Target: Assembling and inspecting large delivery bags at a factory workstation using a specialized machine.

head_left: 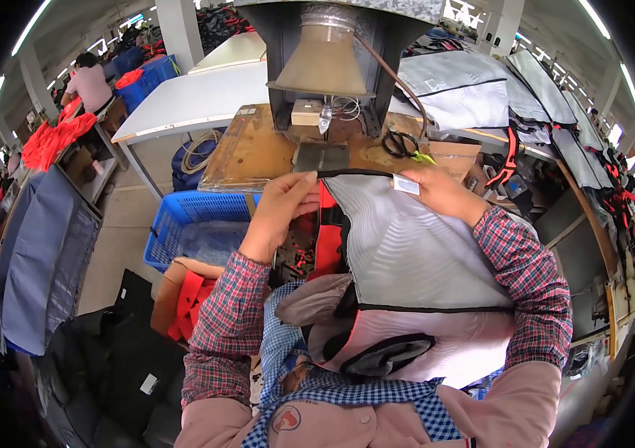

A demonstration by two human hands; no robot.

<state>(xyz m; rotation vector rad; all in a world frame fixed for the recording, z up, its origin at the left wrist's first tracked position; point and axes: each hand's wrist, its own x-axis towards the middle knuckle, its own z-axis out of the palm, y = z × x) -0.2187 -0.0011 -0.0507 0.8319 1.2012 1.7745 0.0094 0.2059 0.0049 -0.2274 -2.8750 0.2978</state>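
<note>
We pinch the grey cloth piece (414,239) with our left hand (282,205) and right hand (440,193), maybe just starting at the machine (325,89).

Grey mesh panel (407,246) black-edged; blue crate (183,216); red plaid sleeves (220,328)

A blue plastic crate (183,216) sits left of the bench, scissors (401,143) lie on the worktop (246,153).

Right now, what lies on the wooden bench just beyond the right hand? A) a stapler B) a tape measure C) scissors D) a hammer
C: black-handled scissors lie on the wooden bench just past the right hand, which holds the grey fabric panel.
</note>
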